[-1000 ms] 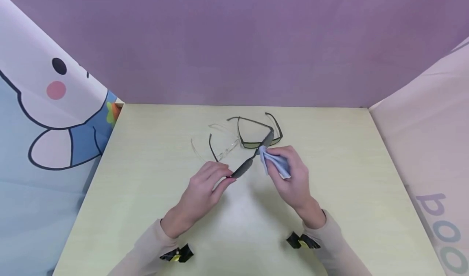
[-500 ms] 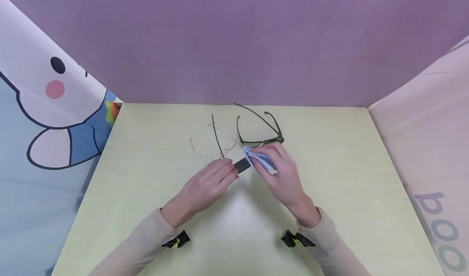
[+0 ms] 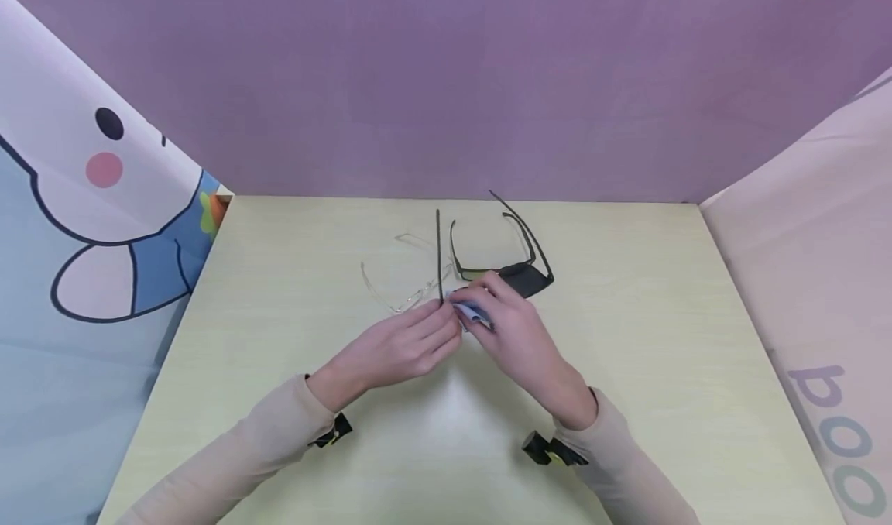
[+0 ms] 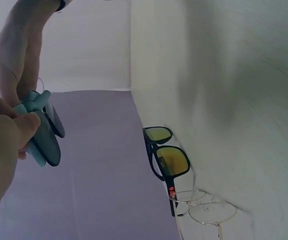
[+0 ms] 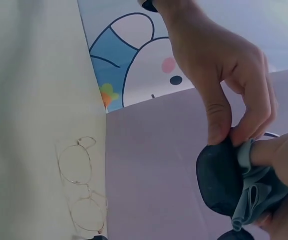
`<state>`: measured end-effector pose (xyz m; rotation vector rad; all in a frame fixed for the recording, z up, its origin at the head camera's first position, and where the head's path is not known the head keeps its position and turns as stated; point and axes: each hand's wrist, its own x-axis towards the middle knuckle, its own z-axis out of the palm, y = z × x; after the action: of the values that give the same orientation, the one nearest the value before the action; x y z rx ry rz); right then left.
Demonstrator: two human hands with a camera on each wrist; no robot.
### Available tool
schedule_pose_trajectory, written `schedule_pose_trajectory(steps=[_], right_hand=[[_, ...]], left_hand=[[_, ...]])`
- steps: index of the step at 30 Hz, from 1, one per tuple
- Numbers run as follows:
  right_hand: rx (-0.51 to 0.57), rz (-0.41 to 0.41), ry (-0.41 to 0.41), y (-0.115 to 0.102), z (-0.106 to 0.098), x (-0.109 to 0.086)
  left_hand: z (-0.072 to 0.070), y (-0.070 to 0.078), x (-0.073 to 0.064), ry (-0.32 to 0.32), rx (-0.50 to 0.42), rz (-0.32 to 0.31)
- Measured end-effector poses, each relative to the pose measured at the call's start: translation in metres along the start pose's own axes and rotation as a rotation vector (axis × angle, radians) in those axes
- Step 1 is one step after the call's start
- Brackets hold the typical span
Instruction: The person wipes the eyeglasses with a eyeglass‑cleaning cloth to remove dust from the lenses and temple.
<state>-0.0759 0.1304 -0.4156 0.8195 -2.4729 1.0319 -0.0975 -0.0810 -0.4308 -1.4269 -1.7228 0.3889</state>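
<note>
Black sunglasses are held up above the table, their temples pointing to the back. My left hand pinches them at the left end, thumb and fingers at the lens edge in the right wrist view. A folded light-blue cloth is gripped in my right hand, wrapped against a dark lens next to the left fingertips. Both hands nearly meet, and they cover much of the sunglasses' front in the head view.
Behind the hands lie black-framed glasses with yellow-tinted lenses, partly overlapped by the sunglasses in the head view. To their left lie thin wire-framed glasses. A purple curtain borders the table's back edge.
The sunglasses have turned from a steep slant to nearly level, temples pointing back. My right hand with the cloth has moved left, from near their middle to beside the left hand.
</note>
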Motion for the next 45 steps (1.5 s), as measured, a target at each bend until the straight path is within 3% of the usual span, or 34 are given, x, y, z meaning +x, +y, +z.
schedule_pose_trajectory(steps=[5, 10, 19, 27, 34, 41, 45], right_hand=[[-0.130, 0.001, -0.051, 0.001, -0.001, 0.005], [-0.268, 0.030, -0.006, 0.007, -0.001, 0.006], [-0.124, -0.007, -0.052, 0.004, 0.000, 0.004], [-0.272, 0.027, 0.007, 0.010, -0.001, 0.006], [-0.196, -0.004, -0.049, 0.008, 0.003, 0.007], [-0.295, 0.044, -0.005, 0.013, 0.003, 0.008], [-0.250, 0.029, -0.025, 0.011, 0.002, 0.007]], left_hand=[[0.003, -0.003, 0.001, 0.018, 0.002, 0.060], [0.004, -0.002, 0.001, 0.019, -0.004, 0.067], [0.006, -0.003, 0.004, 0.068, -0.003, 0.093], [0.007, -0.003, 0.004, 0.068, 0.006, 0.102], [0.008, -0.005, 0.005, 0.079, 0.005, 0.128], [0.011, -0.005, 0.003, 0.084, 0.006, 0.124], [0.010, -0.006, 0.003, 0.079, 0.001, 0.121]])
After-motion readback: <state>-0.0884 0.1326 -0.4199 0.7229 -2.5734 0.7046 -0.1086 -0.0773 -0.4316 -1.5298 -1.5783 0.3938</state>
